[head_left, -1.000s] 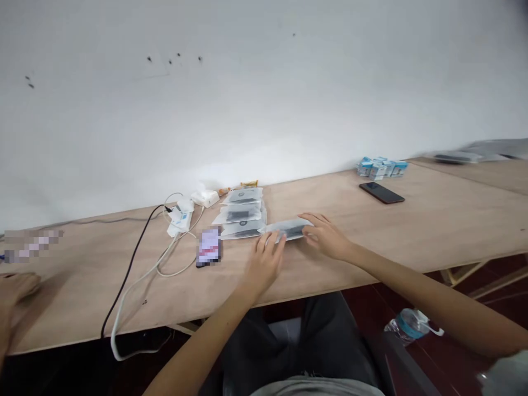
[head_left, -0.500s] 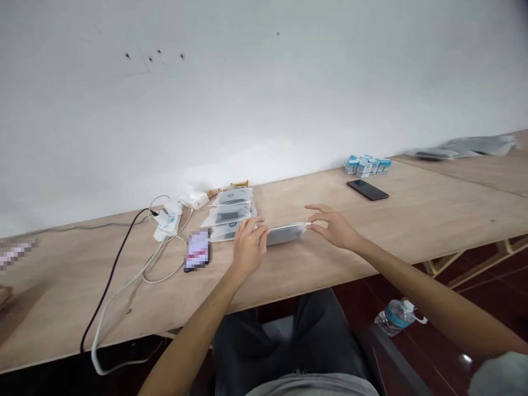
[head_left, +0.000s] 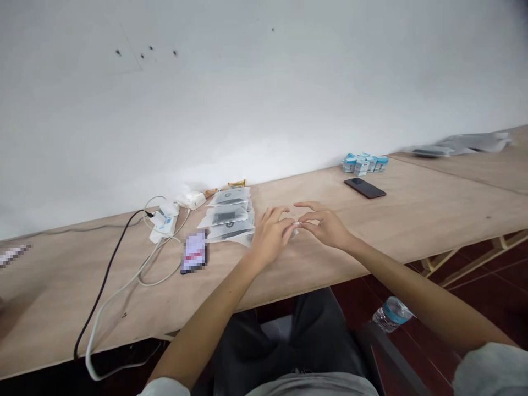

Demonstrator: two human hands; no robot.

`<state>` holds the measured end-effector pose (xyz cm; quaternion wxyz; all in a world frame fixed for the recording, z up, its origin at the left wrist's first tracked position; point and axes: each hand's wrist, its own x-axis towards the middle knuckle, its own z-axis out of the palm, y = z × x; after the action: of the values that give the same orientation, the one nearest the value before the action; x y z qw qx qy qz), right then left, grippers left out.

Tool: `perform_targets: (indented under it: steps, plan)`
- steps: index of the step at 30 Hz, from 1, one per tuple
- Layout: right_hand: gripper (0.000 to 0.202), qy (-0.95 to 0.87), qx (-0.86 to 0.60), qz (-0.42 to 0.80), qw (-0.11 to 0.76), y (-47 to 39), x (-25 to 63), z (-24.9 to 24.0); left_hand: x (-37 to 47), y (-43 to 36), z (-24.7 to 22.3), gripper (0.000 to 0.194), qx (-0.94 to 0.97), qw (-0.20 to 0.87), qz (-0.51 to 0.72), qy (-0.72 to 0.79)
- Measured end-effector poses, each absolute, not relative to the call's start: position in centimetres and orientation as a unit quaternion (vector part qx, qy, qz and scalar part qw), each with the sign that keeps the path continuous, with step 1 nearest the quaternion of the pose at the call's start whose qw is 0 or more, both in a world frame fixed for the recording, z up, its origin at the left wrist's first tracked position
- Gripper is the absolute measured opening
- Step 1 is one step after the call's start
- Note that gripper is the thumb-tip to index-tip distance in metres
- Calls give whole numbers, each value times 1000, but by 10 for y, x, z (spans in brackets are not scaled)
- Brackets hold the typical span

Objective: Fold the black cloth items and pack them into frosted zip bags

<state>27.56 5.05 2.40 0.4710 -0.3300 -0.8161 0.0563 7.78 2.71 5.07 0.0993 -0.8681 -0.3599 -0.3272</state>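
1. Left hand and right hand meet fingertip to fingertip over the table, pinching a small white item between them; fingers curled, partly closed. What the item is, too small to tell.
2. Item sits near the middle of the table, just right of a stack of clear packets, which the left hand partly covers at its near right corner.
3. Left of the stack: a phone lying flat, white cables, a charger block.
4. Far right: a dark phone, small blue-white boxes.
5. Risk, as judged: the grip is fingertips only, so the item could slip and drop off the near edge. A left-wrist nudge could fan the loosely stacked packets.
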Motion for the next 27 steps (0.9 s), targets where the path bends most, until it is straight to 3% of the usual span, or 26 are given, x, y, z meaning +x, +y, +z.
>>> perform_targets:
  steps: [10, 20, 27]
  plan:
    - [17, -854, -320, 11, 410, 53, 287, 23, 63, 32, 44, 22, -876, 173, -265, -365]
    - [22, -776, -471, -103, 407, 121, 336, 1, 18, 33, 48, 23, -842, 228, -229, -432]
    - [40, -788, -572, -65, 218, 116, 353, -22, 61, 16, 31, 30, -901, 63, -212, -372]
